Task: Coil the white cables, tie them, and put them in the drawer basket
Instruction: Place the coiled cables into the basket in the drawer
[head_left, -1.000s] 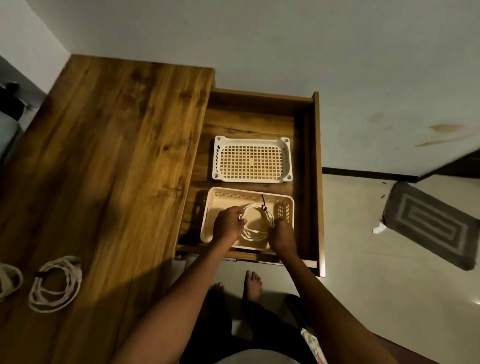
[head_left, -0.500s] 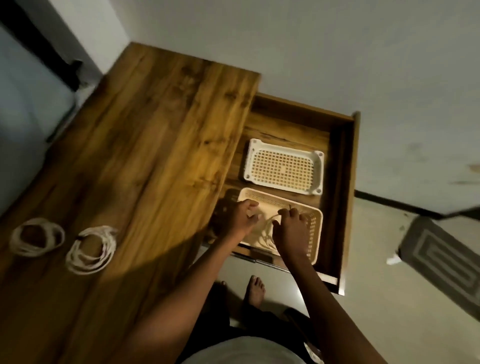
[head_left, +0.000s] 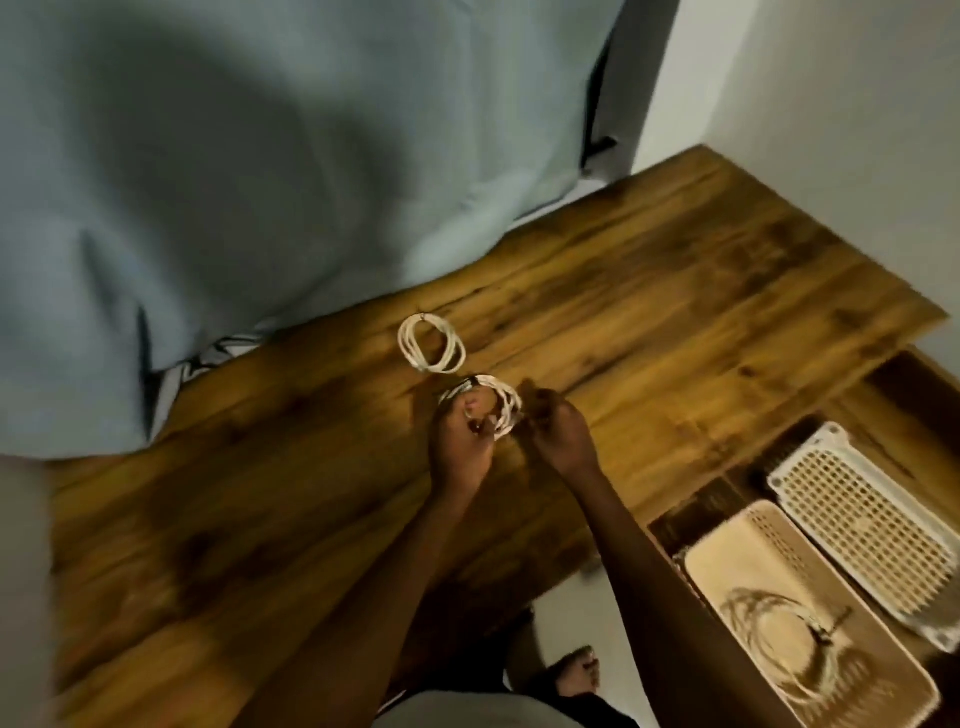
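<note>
Head view, motion-blurred, looking down on brown wood-grain desk (head_left: 649, 322).

Left hand (head_left: 460, 441) near frame centre, fingers curled round near edge of white coiled cable with dark tie (head_left: 493, 408); grip closed on it, coil just above or on desk surface, cannot tell which. Right hand (head_left: 561, 434) at 3 o'clock of that coil, fingers curled toward its right rim; contact blurred, cannot tell if pinching or only touching. Both forearms running in from 6 o'clock.

Second white coiled cable (head_left: 431, 344) flat on desk at 11 o'clock of held coil, just beside it, apart from both hands, small dark tie at its top.

Open wooden drawer (head_left: 883, 395) at 4 o'clock of hands, off desk's right edge. Inside: beige perforated plastic basket (head_left: 763, 540) nearer the person, third white tied coil (head_left: 769, 623) lying on its floor, heavily blurred. White perforated plastic basket (head_left: 872, 514) touching or just beside beige one on its far side.

Pale blue-grey fabric sheet (head_left: 234, 182) filling 9 to 12 o'clock, draped past desk's far-left edge. White wall (head_left: 831, 104) at 1 o'clock. Bare foot (head_left: 576, 675) on pale floor at 6 o'clock.
</note>
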